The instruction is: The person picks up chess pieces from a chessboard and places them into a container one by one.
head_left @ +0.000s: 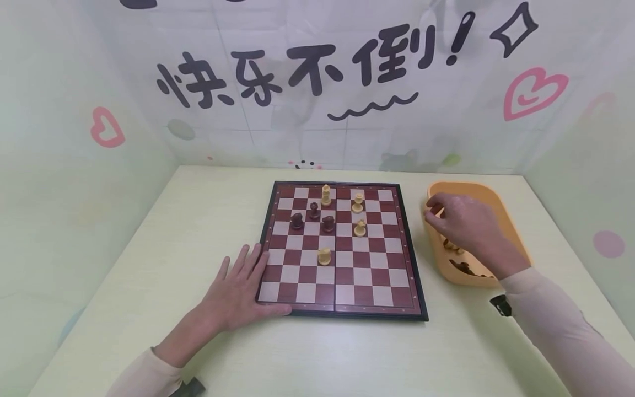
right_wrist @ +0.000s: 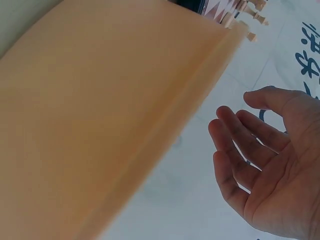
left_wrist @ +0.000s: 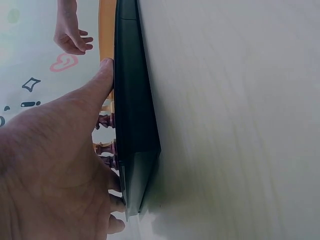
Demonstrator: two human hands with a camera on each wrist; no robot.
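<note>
You had your left hand (head_left: 241,290) laid flat at the chessboard's (head_left: 342,251) near left corner, fingers straight and spread, fingertips over the dark frame and onto the first squares, thumb along the near edge; the left wrist view showed those fingers pressed against the board's black side, holding nothing. Your right hand (head_left: 463,223) hung over the orange tray (head_left: 501,212), which sat just right of the board, with loose pieces (head_left: 458,259) lying in the tray's near end under your wrist. From the right wrist view your fingers were loosely curved and your palm was empty, nothing grasped. On the board, three dark pieces (head_left: 313,216) clustered left of centre toward the far side, a pale tall piece (head_left: 326,195) stood on the far row, two pale pieces (head_left: 358,215) stood right of centre, and one pale pawn (head_left: 324,256) stood alone nearer you. To do this well, I judged, you needed to keep that left hand firm so the board could not slide, dip into the tray with fingertips only, and take one piece cleanly by its neck. The wall behind the board read "快乐不倒!" in black brushed characters, with a wavy line, pink hearts and a diamond outline beside them.
</note>
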